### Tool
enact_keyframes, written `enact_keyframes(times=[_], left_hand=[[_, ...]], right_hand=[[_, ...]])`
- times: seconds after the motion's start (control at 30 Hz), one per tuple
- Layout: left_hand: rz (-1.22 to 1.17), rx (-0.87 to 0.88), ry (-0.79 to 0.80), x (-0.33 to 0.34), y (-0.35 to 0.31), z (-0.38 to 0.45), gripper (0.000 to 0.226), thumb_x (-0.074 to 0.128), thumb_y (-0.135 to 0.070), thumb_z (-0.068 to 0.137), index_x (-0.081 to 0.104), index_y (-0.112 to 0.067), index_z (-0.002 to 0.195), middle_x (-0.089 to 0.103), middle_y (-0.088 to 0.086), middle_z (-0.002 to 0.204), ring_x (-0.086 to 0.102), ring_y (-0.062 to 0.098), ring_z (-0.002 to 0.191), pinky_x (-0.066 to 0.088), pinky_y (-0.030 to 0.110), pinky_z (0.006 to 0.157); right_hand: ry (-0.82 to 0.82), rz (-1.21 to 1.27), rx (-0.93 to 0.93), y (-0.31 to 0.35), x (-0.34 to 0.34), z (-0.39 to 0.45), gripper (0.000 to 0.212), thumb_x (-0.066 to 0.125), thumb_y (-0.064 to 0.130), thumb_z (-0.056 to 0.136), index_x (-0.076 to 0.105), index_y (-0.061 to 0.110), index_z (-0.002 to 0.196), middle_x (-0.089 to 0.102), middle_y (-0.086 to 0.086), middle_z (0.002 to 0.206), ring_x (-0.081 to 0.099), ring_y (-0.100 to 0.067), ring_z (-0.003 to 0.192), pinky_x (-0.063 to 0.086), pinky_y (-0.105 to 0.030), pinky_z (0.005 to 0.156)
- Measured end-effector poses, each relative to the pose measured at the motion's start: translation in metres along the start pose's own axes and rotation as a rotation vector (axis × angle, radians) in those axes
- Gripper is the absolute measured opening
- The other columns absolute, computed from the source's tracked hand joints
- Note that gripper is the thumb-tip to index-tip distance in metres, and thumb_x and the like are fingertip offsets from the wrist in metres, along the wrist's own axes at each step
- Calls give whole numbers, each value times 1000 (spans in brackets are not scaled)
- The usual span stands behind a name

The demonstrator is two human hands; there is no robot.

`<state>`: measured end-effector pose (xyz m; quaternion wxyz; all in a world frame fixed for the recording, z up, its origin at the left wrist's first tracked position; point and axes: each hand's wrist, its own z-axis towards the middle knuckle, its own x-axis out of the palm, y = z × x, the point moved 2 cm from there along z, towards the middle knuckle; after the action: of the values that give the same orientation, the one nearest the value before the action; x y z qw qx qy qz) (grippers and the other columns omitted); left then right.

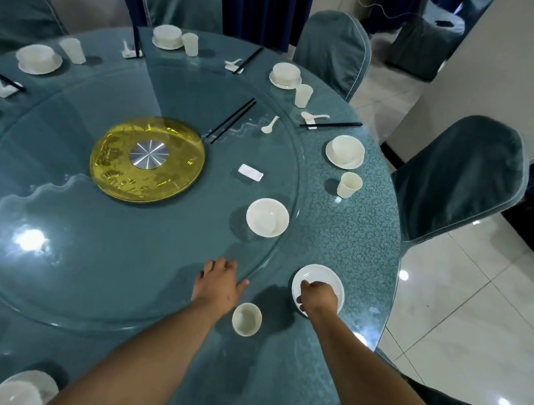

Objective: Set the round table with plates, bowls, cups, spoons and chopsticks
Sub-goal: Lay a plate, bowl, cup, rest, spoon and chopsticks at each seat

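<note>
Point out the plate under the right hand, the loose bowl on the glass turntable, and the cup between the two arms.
plate (315, 274), head view, far rim.
bowl (267, 217), head view, inner hollow.
cup (246, 319), head view, inside bottom.

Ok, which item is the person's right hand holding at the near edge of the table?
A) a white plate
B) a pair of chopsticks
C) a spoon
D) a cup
A: the right hand grips the rim of a white plate on the tablecloth, while the cup stands apart between the two arms.
</note>
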<state>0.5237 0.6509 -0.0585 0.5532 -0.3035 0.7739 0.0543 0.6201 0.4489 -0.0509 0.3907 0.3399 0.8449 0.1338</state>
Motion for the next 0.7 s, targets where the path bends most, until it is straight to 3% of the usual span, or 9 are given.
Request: enact_keyframes(times=[0.13,0.2,0.27,0.33,0.43,0.5,0.63,0.7], left_hand=[[-12,-87,54,-9,7,29,63,50,-54,94,34,-23,146,30,6,147,28,29,136,37,46,106],[-38,-144,100,-9,10,43,70,55,-53,92,26,-31,151,16,9,154,16,34,143,34,54,109],[-83,-209,160,-7,11,55,79,64,-54,87,19,-41,151,0,8,158,-1,39,147,29,65,109],[-115,-271,213,-5,11,65,88,71,-53,81,15,-47,150,-11,6,159,-12,40,147,27,70,106],[-108,-304,233,0,14,69,92,74,-52,79,16,-48,149,-13,4,158,-10,41,147,27,73,105],[-96,-305,223,3,15,70,91,74,-53,79,16,-49,148,-13,3,156,-7,42,146,29,72,104],[-89,-299,192,9,18,70,91,72,-54,80,13,-48,148,-15,3,155,-6,44,144,29,72,104],[-80,-283,191,12,18,70,90,71,-53,81,12,-47,149,-17,3,155,-9,45,144,27,73,105]], right_hand=[[-10,21,-6,18,11,9,35,45,31,95,68,11,78,73,-9,79,69,-33,82,54,-34,82],[-15,-5,-13,27,15,16,38,45,31,93,67,12,70,69,-2,67,68,-29,79,47,-27,72],[3,-21,-32,36,18,25,37,43,32,92,69,10,76,72,-5,74,67,-28,84,45,-27,72],[25,-23,-51,48,21,39,38,43,34,92,69,8,84,74,-10,88,67,-32,90,51,-32,83],[58,12,-78,67,27,54,43,44,43,94,65,11,73,73,-13,87,68,-35,88,53,-42,88],[74,31,-83,80,31,64,46,45,48,94,62,14,68,73,-8,77,70,-31,79,55,-40,84],[73,66,-70,102,38,81,43,47,51,91,66,14,78,69,0,61,65,-17,54,53,-29,63],[70,38,-67,107,40,87,40,47,46,92,68,13,85,67,3,59,65,-15,56,49,-26,57]])
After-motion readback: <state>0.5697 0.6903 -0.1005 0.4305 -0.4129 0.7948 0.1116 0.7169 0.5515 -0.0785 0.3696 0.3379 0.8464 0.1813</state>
